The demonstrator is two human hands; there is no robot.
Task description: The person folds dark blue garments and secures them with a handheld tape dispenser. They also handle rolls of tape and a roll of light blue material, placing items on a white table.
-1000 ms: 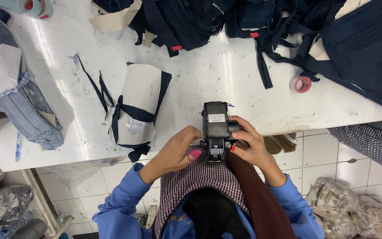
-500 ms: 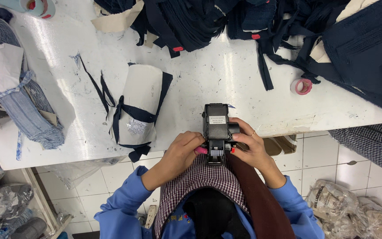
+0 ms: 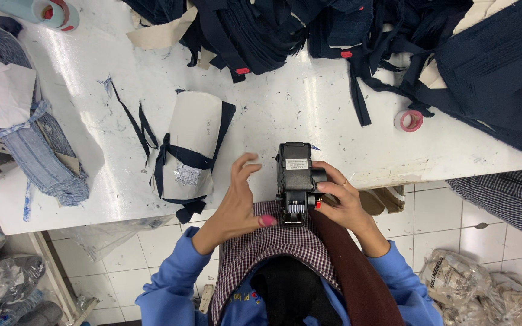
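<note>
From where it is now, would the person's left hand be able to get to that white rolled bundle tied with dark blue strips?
Probably yes. The left hand is open and holds nothing, and the white rolled bundle tied with dark blue strips lies just beside it on the white table, with only bare tabletop between them.

Black handheld labelling gun (image 3: 296, 180) gripped in right hand (image 3: 341, 202) at near edge of white table (image 3: 309, 102). Left hand (image 3: 237, 202) just beside it, fingers spread, not closed on anything. Left of the hands, rolled white fabric bundle (image 3: 191, 151) tied with dark strips. Navy cloth pile (image 3: 357, 30) along far edge; pink tape roll (image 3: 408, 121) beside it. Folded blue denim (image 3: 37, 151) at far left.
</note>
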